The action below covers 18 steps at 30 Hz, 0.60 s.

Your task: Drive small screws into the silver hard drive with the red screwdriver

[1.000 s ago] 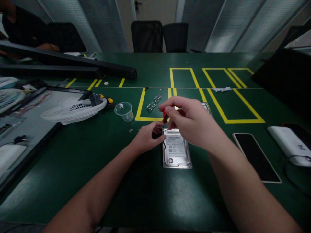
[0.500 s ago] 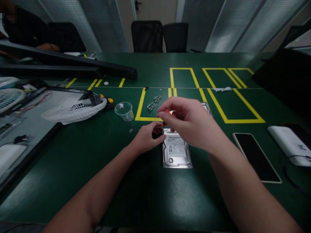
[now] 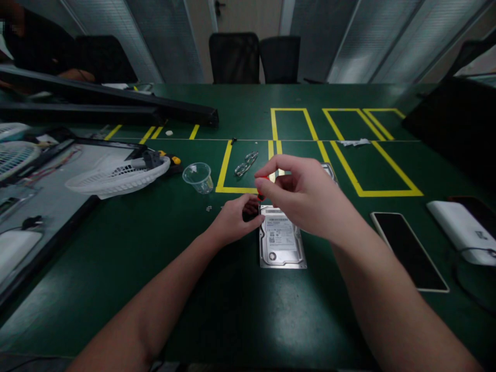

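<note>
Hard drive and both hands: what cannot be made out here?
In the head view:
Red screwdriver: handle mostly covered by the right hand; tip too small to follow beside the left hand.
Hard drive: label print too small to read.
Silver item: mostly hidden behind the right hand.

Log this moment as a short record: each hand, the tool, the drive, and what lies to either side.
left hand: at the drive's far left corner, fingers curled
right hand: holds the screwdriver between thumb and fingers
screwdriver: red and black handle, roughly upright; tip hard to make out
drive: flat on the green table, label up
left of drive: clear cup, small pale bits
right of drive: phone
</note>
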Tool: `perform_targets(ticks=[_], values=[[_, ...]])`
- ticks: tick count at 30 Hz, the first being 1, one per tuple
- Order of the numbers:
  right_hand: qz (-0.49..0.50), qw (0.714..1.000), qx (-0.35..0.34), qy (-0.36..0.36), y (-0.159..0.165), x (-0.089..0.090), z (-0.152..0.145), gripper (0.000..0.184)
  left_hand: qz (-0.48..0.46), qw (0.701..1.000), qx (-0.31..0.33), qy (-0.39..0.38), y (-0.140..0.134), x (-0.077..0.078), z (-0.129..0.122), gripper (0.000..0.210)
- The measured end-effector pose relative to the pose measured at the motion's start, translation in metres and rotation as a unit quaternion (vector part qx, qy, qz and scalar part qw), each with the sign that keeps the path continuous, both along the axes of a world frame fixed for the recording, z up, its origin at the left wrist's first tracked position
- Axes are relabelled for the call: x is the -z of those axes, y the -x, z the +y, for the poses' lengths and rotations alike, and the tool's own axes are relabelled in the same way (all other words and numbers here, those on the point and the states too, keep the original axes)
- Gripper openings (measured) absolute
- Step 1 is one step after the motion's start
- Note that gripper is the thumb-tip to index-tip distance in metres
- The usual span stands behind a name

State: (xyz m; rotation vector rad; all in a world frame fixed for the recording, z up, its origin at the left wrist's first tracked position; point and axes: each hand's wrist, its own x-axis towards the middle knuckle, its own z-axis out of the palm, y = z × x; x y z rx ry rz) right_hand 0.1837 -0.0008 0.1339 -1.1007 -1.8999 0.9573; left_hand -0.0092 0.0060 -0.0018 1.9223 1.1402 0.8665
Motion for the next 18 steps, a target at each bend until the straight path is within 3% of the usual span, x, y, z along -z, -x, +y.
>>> perform_targets(ticks=[9,15,18], values=[[0.004,1.000,-0.023,-0.011,-0.0014,0.0039,-0.0008,0.015,0.010,1.000,0.004,-0.021,-0.0002,-0.0052,0.0003,0.022],[0.021,0.999,-0.041,-0.008,0.0004,0.0003,0.0007,0.004,-0.002,1.000,0.000,-0.007,0.0002,-0.0006,0.0008,0.029],[0.016,0.999,-0.034,-0.022,0.0012,-0.0004,0.0030,0.012,-0.007,1.000,0.002,-0.005,0.0000,0.0013,0.0009,0.031]])
